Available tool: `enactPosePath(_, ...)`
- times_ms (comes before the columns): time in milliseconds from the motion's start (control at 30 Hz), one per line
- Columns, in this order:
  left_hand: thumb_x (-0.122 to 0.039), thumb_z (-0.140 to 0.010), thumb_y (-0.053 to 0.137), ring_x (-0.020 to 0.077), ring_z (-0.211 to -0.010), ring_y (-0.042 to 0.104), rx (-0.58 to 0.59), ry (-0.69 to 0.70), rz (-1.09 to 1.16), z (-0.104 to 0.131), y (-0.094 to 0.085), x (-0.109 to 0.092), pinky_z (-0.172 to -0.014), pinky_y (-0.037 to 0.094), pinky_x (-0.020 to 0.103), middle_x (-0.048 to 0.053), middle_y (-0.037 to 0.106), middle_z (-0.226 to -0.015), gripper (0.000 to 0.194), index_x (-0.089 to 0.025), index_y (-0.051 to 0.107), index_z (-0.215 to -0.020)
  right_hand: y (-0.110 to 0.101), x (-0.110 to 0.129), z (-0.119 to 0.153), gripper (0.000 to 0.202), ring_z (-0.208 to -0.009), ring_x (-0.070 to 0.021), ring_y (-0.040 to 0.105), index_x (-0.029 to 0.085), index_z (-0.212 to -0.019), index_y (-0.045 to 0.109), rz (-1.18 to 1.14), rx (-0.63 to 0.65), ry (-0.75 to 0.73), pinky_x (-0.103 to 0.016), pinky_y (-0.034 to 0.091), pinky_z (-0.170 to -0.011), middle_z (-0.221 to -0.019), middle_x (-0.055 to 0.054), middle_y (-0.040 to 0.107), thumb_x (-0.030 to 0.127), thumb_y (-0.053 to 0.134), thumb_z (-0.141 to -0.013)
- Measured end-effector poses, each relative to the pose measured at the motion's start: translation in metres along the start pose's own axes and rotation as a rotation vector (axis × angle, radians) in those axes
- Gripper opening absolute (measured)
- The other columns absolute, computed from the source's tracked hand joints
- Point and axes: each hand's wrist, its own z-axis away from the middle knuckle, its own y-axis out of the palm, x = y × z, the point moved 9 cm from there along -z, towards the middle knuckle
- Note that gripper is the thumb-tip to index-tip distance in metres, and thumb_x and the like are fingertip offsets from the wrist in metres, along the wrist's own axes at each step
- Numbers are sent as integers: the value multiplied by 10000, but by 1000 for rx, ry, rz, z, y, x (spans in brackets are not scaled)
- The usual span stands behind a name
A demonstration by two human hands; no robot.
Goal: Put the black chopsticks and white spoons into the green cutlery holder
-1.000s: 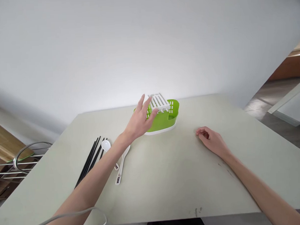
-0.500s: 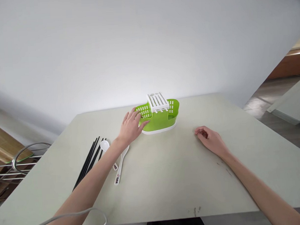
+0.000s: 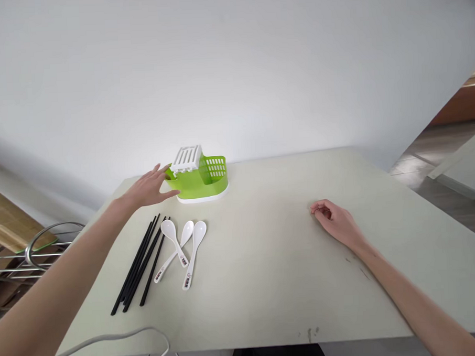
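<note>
At ten o'clock on the bench (image 3: 273, 281), holds the left hand (image 3: 149, 185) spread, thumb apart from fingers, at the near end of the green basket (image 3: 193, 189), set lengthwise roughly nine to three and lying at three o'clock from that palm. Rests the right hand (image 3: 336, 223), fingers curled together, near three o'clock, well apart and clearly farther.

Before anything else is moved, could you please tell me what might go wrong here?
With only the left hand at the green basket, a one-sided push might swing it round, as the right hand lies well away.
Two white spoons lie crossed, so lifting one might drag the other.
The cable loops near the left forearm and might snag it.
</note>
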Motion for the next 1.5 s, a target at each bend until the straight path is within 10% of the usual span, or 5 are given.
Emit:
enactPosePath(200,-501,-814,617,476,-1596,194,-23,-173,-44,18,-3,59,-1237,274,639,147,358,-1708,738,-164,561,-1468,-1,2,1,214,-737,-190,612,254,-1005,681,-8,-17,14,-331,475,-726,-1016,-49,770,365,534,-896)
enactPosePath(467,-534,-901,520,382,-1484,457,-318,-468,229,86,-5,34,-1200,391,528,246,398,-1630,898,-114,193,-1623,-1,2,2,221,-741,-198,624,257,-1009,680,5,-26,-8,-335,477,-718,-1019,-56,775,375,533,-894)
enactPosePath(700,-736,-890,495,424,-1464,483,-20,-480,273,162,55,3,-1180,396,550,279,418,-1620,1029,-123,157,-1645,-1,2,3,231,-720,-191,618,257,-1008,681,16,-32,0,-332,467,-705,-992,-48,772,375,521,-890)
enactPosePath(1067,-651,-796,465,450,-1032,718,239,-619,49,226,57,9,-848,556,571,216,725,-1217,576,-224,698,-1104,-1,2,2,224,-741,-196,626,256,-1011,679,12,-36,-16,-331,465,-708,-999,-54,770,371,524,-897)
enactPosePath(1500,-397,-759,365,456,-856,696,285,-598,-107,234,59,27,-733,481,535,163,684,-924,286,-260,570,-902,-1,3,2,225,-744,-199,623,256,-1000,676,-6,-36,-6,-340,466,-731,-992,-51,770,365,520,-880)
